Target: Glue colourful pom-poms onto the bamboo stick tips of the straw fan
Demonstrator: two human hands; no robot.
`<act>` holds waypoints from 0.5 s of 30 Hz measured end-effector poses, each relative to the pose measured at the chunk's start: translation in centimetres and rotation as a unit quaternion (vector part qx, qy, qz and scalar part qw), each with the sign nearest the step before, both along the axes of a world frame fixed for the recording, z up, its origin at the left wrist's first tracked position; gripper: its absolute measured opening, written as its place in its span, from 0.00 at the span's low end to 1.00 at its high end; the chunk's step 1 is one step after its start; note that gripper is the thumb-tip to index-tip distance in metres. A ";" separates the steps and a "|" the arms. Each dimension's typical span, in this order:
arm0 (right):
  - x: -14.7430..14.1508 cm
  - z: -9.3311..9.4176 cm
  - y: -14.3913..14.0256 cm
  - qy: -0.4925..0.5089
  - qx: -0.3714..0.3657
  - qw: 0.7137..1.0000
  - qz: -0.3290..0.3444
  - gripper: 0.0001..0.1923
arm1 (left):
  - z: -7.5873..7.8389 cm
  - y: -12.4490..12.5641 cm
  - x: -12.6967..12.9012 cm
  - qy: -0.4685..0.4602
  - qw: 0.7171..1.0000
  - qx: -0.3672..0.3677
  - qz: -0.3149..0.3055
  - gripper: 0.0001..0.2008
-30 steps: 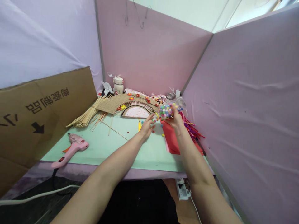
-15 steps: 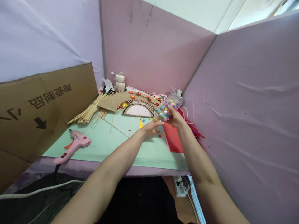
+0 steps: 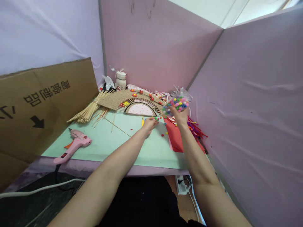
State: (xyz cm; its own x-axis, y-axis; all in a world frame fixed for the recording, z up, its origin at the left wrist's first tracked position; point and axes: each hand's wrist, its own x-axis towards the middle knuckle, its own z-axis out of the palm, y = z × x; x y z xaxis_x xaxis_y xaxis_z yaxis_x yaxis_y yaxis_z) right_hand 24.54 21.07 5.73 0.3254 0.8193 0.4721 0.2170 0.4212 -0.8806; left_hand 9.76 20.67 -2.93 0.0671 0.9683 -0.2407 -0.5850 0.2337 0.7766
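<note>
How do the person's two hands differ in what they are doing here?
The right hand is raised, gripping a clear bag of coloured pom-poms; the left hand sits low on the green mat, fingers among a few loose pom-poms. The right holds a full bag, the left no bag. Both reach beside the straw fan.

Cutting mat (image 3: 106, 145) on the table: glue gun (image 3: 72, 147) near left, bamboo skewers (image 3: 88, 113) far left, woven fan piece (image 3: 132, 102) far centre, felt sheets (image 3: 176, 138) right. Cardboard sheet (image 3: 42, 104) stands left of the mat; jar (image 3: 121, 80) behind the fan piece. Bag of pom-poms (image 3: 177, 104) held above the felt sheets, right of the fan piece.
</note>
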 end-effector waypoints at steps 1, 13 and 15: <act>0.1 -0.6 -0.1 -0.023 0.004 1.000 -0.017 0.31 | -0.3 0.1 0.1 0.019 1.000 0.000 0.014 0.20; -0.6 -1.9 0.2 -0.023 0.028 0.997 -0.067 0.33 | -1.6 0.6 0.6 0.144 0.985 0.072 0.055 0.32; -0.7 -1.9 0.3 -0.026 0.018 0.998 -0.047 0.32 | -1.8 0.6 0.6 0.151 0.984 0.078 0.050 0.32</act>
